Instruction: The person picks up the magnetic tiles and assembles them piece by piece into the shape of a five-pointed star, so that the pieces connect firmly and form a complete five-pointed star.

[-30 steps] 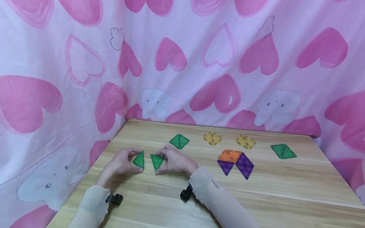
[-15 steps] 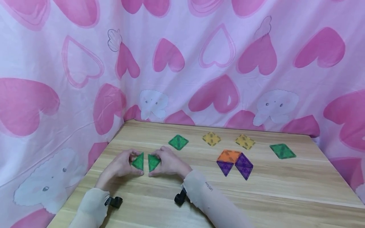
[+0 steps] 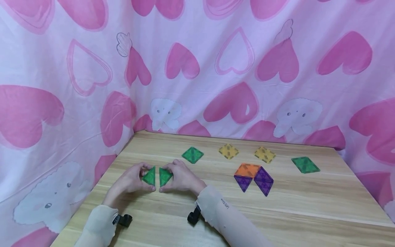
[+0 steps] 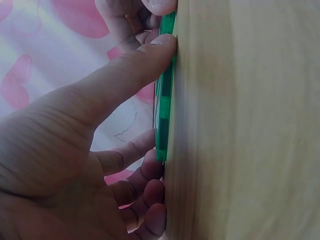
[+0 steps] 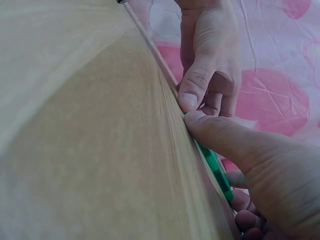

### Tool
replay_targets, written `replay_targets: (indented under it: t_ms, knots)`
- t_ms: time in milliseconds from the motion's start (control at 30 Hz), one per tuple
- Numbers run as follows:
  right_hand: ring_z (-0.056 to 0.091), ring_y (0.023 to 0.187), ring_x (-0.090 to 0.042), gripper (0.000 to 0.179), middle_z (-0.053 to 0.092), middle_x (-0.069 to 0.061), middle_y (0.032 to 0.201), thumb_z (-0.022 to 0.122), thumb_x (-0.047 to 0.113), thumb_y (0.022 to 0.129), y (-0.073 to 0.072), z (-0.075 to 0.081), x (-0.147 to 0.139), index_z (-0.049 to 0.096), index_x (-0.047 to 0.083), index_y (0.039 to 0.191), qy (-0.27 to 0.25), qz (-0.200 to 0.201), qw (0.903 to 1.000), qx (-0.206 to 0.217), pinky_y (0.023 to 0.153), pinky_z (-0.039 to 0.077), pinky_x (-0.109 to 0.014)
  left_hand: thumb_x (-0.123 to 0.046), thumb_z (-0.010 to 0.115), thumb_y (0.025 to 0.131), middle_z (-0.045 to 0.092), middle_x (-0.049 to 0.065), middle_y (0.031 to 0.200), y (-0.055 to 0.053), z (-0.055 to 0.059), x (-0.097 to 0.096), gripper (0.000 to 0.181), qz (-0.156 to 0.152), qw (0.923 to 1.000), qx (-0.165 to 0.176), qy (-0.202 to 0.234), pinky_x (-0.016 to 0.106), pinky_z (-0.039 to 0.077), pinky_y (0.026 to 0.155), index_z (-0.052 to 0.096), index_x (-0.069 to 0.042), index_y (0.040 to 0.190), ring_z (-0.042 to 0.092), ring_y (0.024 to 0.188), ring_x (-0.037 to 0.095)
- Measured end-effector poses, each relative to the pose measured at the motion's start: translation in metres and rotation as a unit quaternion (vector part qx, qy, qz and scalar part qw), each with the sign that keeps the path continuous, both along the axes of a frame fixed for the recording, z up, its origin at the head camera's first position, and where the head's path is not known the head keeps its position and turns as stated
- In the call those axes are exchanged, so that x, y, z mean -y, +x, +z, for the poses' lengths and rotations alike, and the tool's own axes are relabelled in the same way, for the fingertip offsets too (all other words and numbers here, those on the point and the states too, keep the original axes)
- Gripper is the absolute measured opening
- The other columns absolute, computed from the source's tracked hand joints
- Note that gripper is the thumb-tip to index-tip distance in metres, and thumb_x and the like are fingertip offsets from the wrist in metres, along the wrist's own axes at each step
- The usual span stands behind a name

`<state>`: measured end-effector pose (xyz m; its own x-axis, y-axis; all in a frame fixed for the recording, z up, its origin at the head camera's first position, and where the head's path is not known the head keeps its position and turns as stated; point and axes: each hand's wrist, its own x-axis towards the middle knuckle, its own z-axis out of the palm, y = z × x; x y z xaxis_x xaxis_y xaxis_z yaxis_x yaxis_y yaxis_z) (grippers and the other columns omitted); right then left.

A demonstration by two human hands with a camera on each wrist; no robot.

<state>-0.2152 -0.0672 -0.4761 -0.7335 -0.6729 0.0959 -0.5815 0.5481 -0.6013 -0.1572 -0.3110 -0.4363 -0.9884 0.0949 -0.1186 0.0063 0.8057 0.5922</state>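
Two green triangular magnetic tiles lie flat on the table at the left in the head view, long edges facing across a narrow gap. My left hand [image 3: 133, 179] holds the left green tile [image 3: 149, 177] between thumb and fingers. On the other side, my right hand [image 3: 183, 176] grips the right green tile [image 3: 164, 176] the same way. The left wrist view shows the thumb at one corner of its green tile [image 4: 164, 112], fingertips at the opposite corner. Part of the right hand's green tile [image 5: 214, 165] is hidden behind the thumb in the right wrist view.
Behind the hands lies a green diamond [image 3: 192, 155]; two yellow tiles [image 3: 228, 151] are farther right. An orange piece [image 3: 247, 169] touches a purple triangle [image 3: 243, 183] and a purple diamond [image 3: 263, 181]. Another green diamond [image 3: 305, 165] lies far right. A pink heart-print curtain [image 3: 191, 92] borders the table.
My right hand has slid left with its green triangle, turning it so its long edge runs alongside the other. The gap has narrowed. My left hand has barely moved.
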Motion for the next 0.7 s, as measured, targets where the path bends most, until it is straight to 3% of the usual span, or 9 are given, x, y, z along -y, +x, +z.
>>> replay_targets:
  t_ms: [367, 700]
  knots:
    - [0.051, 0.106, -0.008, 0.09, 0.06, 0.004, 0.124, 0.098, 0.059, 0.081, 0.0013, 0.001, 0.0006, 0.066, 0.017, 0.154, -0.004, -0.002, 1.0, -0.002, 0.095, 0.049, -0.022, -0.027, 0.109, 0.069, 0.064, 0.011, 0.111, 0.0003, 0.001, -0.001, 0.089, -0.003, 1.0, 0.002, 0.003, 0.038, 0.051, 0.085, 0.064, -0.004, 0.142, 0.059, 0.101, 0.026]
    - [0.051, 0.109, -0.007, 0.089, 0.061, 0.004, 0.126, 0.097, 0.06, 0.081, 0.0004, -0.0012, 0.0011, 0.066, 0.018, 0.154, -0.001, 0.0, 0.9997, -0.025, 0.099, 0.049, -0.022, -0.028, 0.109, 0.07, 0.059, 0.01, 0.104, 0.0021, 0.0, -0.001, 0.071, -0.021, 0.9997, -0.01, 0.01, 0.039, 0.045, 0.078, 0.067, -0.008, 0.123, 0.054, 0.095, 0.026]
